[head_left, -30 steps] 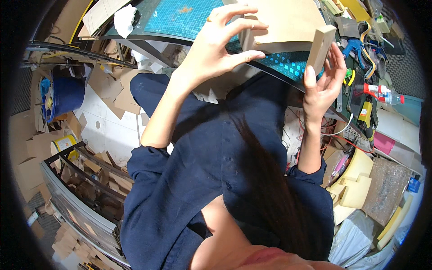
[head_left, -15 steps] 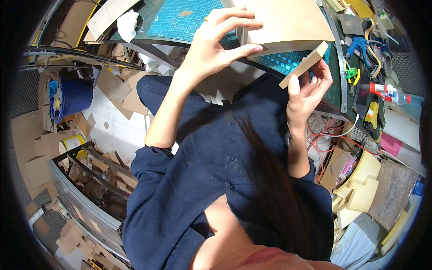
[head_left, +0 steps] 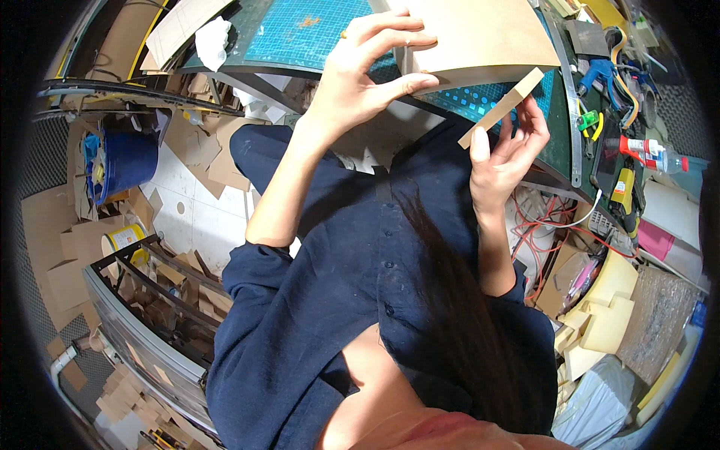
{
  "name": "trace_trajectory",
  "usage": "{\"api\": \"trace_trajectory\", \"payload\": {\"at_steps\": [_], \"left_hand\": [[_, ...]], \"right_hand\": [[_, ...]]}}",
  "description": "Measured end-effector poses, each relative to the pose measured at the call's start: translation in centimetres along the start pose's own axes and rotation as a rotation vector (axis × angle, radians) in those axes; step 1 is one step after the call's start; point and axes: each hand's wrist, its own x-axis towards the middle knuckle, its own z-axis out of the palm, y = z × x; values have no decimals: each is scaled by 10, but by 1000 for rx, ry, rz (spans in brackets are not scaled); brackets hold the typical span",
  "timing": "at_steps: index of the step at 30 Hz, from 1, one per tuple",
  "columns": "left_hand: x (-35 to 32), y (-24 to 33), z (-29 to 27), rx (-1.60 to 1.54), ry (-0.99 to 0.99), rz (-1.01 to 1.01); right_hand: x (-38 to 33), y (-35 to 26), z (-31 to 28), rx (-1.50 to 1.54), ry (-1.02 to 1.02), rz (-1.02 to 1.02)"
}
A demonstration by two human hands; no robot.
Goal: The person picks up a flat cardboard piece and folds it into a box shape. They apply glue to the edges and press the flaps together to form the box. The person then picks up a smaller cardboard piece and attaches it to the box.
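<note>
My left hand (head_left: 369, 67) grips the near left corner of a large tan box-like piece (head_left: 484, 37), its fingers at the left side and the thumb along the lower edge. The piece has a smooth top face and a slightly curved front edge. It stands over the blue-green cutting mat (head_left: 289, 34). My right hand (head_left: 510, 154) holds a narrow tan strip of board (head_left: 501, 109) at a slant, thumb on the near side and fingers behind. The strip is close to the piece's near right corner; whether they touch I cannot tell.
Along the table's right side lie a metal ruler (head_left: 574, 142), a blue glue gun (head_left: 596, 75), a yellow-handled cutter (head_left: 622, 187) and a clear bottle with a red cap (head_left: 664, 159). Crumpled white tissue (head_left: 213, 43) sits at the left. A blue bin (head_left: 129, 165) and cardboard scraps cover the floor.
My right hand has shifted slightly left, carrying the strip with it. My left hand keeps its place on the large piece.
</note>
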Motion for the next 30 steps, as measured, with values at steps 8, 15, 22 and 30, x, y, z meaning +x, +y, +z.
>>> {"api": "trace_trajectory", "payload": {"at_steps": [8,15,22,30], "left_hand": [[-3,-1,1,49,-3,15],[-6,4,3,-42,-2,-9],[-8,-7,2,-5,-23,20],[-8,3,3,-61,-2,-63]], "right_hand": [[-2,2,0,-10,-14,-21],[-2,1,-1,-8,-9,-17],[-1,-1,-3,-12,-46,-57],[2,-5,-8,-172,-83,-139]]}}
